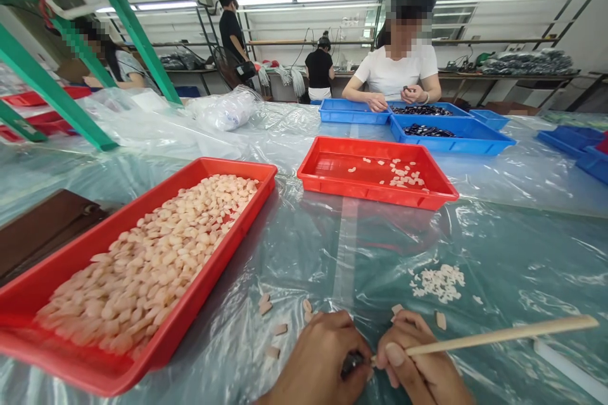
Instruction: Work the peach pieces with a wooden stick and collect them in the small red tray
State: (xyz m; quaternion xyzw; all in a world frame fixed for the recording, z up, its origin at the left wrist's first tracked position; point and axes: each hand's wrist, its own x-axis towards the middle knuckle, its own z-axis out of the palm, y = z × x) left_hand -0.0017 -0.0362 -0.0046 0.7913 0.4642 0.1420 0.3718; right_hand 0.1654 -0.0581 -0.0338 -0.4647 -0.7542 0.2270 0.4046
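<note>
Low in the head view, my left hand (pixel 323 357) is closed around a small dark object (pixel 352 364). Close to its right, my right hand (pixel 418 357) grips a pale wooden stick (pixel 503 334), whose thin tip meets the dark object. The stick's thicker end points right. A few beige pieces (pixel 280 329) lie left of my left hand, and another beige piece (pixel 441 320) lies beyond my right hand. Further off is a small heap of whitish bits (pixel 439 283) on the plastic-covered table (pixel 304 253).
A long red tray (pixel 209 278) full of beige pieces stands left. Another red tray (pixel 375 196) with a few pieces stands ahead. Beyond are blue trays (pixel 456 147) and a person in white (pixel 396 69). A white rod (pixel 570 372) lies right; green beams (pixel 137 38) slant upper left.
</note>
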